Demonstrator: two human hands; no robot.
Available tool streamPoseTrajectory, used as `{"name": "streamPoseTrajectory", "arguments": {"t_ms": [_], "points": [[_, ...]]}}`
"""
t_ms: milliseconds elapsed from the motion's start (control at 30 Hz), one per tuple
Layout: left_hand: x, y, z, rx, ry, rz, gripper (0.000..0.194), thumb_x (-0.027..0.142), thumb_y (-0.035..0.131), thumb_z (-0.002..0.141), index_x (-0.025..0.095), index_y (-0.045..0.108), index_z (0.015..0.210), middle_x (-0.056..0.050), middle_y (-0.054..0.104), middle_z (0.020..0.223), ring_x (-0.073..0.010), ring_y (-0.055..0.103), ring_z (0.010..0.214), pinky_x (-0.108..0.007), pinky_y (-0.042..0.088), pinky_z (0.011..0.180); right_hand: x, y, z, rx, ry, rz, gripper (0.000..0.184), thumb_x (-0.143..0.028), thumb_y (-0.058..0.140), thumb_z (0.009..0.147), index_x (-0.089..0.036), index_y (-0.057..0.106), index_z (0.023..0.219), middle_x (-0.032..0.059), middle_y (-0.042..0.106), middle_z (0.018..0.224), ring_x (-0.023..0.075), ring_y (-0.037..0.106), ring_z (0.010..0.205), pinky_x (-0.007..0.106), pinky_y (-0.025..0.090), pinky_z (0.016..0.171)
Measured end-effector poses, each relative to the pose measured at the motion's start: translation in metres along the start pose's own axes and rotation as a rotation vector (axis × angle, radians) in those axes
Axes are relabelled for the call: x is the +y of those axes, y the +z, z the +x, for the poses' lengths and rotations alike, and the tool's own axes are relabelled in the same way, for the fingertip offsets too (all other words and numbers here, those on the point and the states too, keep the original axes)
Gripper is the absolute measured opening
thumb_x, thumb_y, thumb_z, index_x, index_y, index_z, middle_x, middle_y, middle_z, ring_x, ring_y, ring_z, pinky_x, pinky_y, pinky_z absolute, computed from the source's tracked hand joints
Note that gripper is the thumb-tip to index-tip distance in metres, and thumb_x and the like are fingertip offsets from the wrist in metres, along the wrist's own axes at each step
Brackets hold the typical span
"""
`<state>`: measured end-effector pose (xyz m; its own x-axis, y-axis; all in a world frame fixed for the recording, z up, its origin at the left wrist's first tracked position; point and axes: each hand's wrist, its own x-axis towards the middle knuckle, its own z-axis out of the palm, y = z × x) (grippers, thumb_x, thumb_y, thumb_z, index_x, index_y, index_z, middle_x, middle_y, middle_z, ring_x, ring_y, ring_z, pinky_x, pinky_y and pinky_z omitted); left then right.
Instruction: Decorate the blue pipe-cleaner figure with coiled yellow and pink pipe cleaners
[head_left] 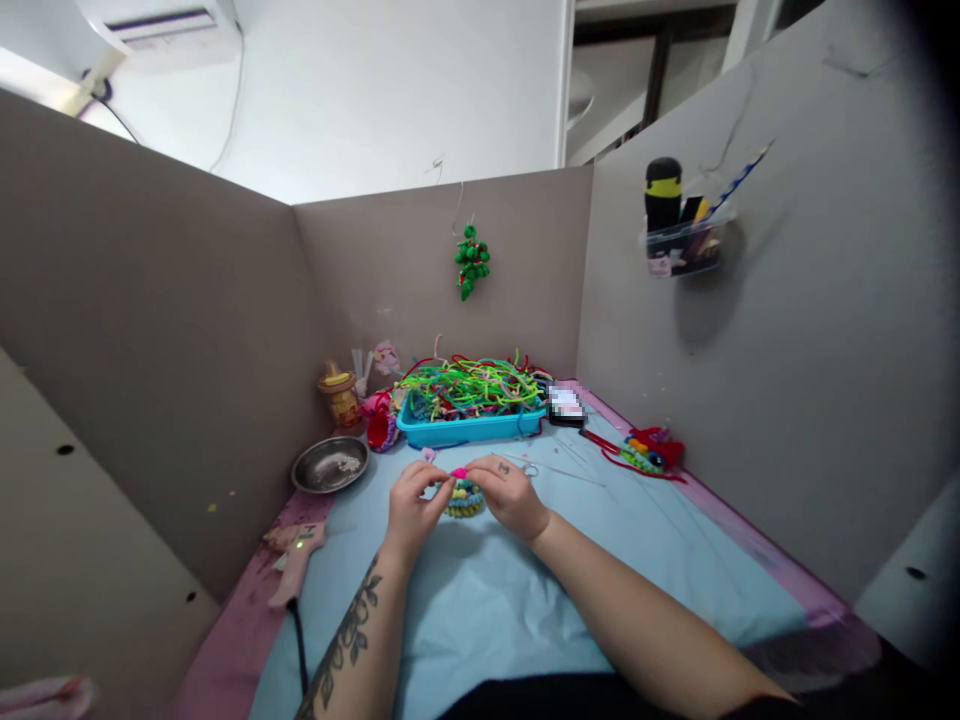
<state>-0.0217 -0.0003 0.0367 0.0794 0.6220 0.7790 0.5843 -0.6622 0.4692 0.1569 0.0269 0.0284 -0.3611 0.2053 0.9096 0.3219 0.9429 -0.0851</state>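
Observation:
My left hand (415, 505) and my right hand (508, 494) meet over the blue cloth (480, 600) in the middle of the desk. Between the fingertips of both hands is a small pink piece (459, 472), pinched from either side. Just below it sits a small woven craft piece (465, 498) in yellow, green and blue cords, partly hidden by my fingers. A pair of small scissors (525, 467) lies just beyond my right hand.
A blue tray (469, 430) heaped with neon cords stands at the back. A metal bowl (330, 465) and a pink glue gun (294, 560) lie on the left. A red and green cord piece (646, 452) rests on the right. Grey partition walls enclose the desk.

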Motion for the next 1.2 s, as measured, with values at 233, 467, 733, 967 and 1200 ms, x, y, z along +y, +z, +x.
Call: {"name": "streamPoseTrajectory", "arguments": {"t_ms": [233, 467, 733, 967, 1200], "points": [[0.0028, -0.0014, 0.0007, 0.002, 0.005, 0.005, 0.011, 0.026, 0.061, 0.077, 0.018, 0.064, 0.07, -0.002, 0.06, 0.069, -0.0134, 0.057, 0.066, -0.024, 0.045, 0.059, 0.0018, 0.0018, -0.0023, -0.004, 0.022, 0.014, 0.032, -0.007, 0.039, 0.083, -0.02, 0.057, 0.107, 0.0082, 0.064, 0.093, 0.0182, 0.058, 0.088, 0.033, 0.05, 0.078], [0.0034, -0.001, 0.0013, 0.021, 0.005, 0.002, 0.011, 0.026, 0.061, 0.077, 0.018, 0.064, 0.07, -0.002, 0.06, 0.068, -0.0132, 0.056, 0.065, -0.024, 0.044, 0.058, 0.0033, 0.0029, -0.0041, 0.016, 0.056, 0.011, 0.033, -0.006, 0.039, 0.083, -0.02, 0.059, 0.105, 0.0082, 0.064, 0.092, 0.0184, 0.059, 0.088, 0.033, 0.05, 0.077], [0.0001, -0.0002, -0.0008, 0.02, -0.015, 0.002, 0.009, 0.024, 0.061, 0.077, 0.018, 0.063, 0.071, -0.003, 0.059, 0.071, -0.0122, 0.053, 0.064, -0.023, 0.042, 0.056, 0.0046, 0.0032, -0.0046, 0.033, 0.08, -0.005, 0.032, -0.005, 0.04, 0.081, -0.02, 0.06, 0.102, 0.008, 0.065, 0.091, 0.0184, 0.059, 0.086, 0.034, 0.05, 0.077], [0.0008, -0.0004, 0.0002, 0.017, -0.018, 0.011, 0.012, 0.027, 0.06, 0.078, 0.018, 0.063, 0.071, -0.003, 0.058, 0.07, -0.0124, 0.052, 0.062, -0.023, 0.042, 0.054, 0.0046, 0.004, -0.0056, 0.023, 0.082, -0.001, 0.032, -0.006, 0.04, 0.082, -0.02, 0.06, 0.103, 0.0078, 0.065, 0.091, 0.0186, 0.059, 0.087, 0.034, 0.051, 0.077], [0.0024, -0.0004, 0.0003, 0.012, -0.031, 0.003, 0.012, 0.027, 0.06, 0.078, 0.018, 0.064, 0.071, -0.003, 0.058, 0.069, -0.0126, 0.053, 0.063, -0.023, 0.041, 0.053, 0.0026, 0.0029, -0.0041, 0.015, 0.065, 0.01, 0.032, -0.006, 0.039, 0.083, -0.02, 0.059, 0.104, 0.0081, 0.065, 0.091, 0.0186, 0.059, 0.087, 0.034, 0.05, 0.076]]}}
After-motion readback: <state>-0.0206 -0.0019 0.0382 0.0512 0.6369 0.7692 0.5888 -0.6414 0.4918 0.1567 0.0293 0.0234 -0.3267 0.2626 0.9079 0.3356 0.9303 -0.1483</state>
